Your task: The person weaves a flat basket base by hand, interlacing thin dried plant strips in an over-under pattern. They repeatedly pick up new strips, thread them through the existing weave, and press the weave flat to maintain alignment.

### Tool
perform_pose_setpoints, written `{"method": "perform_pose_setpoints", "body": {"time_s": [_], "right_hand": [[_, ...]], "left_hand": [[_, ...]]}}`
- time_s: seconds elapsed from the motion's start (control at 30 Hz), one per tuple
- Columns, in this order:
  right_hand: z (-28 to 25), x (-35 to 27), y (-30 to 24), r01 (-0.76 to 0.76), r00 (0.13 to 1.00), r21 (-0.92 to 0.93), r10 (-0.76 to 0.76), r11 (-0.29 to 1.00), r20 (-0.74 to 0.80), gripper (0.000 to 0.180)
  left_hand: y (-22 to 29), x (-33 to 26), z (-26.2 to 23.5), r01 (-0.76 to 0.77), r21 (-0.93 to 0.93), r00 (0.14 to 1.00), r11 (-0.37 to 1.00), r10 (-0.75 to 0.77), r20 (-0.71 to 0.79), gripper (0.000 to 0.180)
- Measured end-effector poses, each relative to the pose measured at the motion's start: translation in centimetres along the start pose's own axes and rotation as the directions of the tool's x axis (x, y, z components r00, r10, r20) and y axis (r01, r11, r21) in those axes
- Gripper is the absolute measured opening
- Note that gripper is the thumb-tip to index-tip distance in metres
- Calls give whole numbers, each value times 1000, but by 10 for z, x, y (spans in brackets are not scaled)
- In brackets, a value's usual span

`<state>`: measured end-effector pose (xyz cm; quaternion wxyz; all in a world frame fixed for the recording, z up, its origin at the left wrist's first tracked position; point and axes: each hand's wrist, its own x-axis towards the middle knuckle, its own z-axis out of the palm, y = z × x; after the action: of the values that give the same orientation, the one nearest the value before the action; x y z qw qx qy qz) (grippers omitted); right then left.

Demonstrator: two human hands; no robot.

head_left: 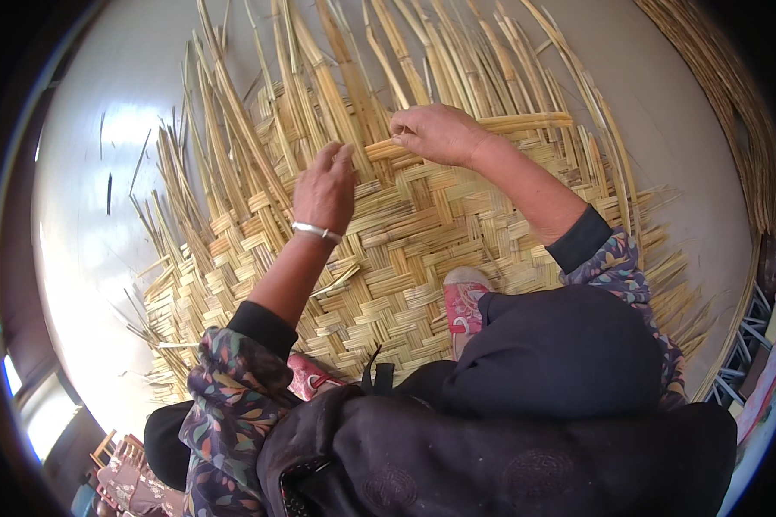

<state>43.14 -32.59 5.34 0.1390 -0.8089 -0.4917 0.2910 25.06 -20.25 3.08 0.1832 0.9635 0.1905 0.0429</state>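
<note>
Your right hand pinches a flat reed strip; your left hand, fingers loosely curled, presses the woven mat on the pale floor.

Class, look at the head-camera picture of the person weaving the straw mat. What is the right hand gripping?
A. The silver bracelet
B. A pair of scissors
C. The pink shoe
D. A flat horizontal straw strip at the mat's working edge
D: the right hand pinches a flat straw strip running sideways across the woven mat, while the left hand rests its fingers on upright strands beside it.
</note>
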Motion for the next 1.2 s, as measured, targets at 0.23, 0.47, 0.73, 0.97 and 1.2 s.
{"method": "perform_pose_setpoints", "body": {"time_s": [0.23, 0.47, 0.73, 0.97, 1.2], "right_hand": [[-14, -26, 23, -24, 985, 158, 50, 987, -166, 21], [-21, -56, 22, -27, 914, 432, 198, 901, -354, 16], [-7, -23, 31, -130, 948, 529, 261, 839, -182, 20], [-1, 35, 39, -69, 986, 278, 107, 958, -125, 36], [11, 80, 44, -180, 967, 274, 221, 945, -125, 35]], "left_hand": [[33, 60, 20, 44, -83, 960, 996, -19, 279, 36], [42, 64, 27, 126, -54, 975, 991, -113, 193, 33], [47, 60, 32, 158, -53, 987, 986, -159, -4, 30], [38, 66, 31, 256, -99, 966, 962, -257, -1, 27], [41, 64, 23, 263, -168, 961, 950, -274, -42, 28]]}}
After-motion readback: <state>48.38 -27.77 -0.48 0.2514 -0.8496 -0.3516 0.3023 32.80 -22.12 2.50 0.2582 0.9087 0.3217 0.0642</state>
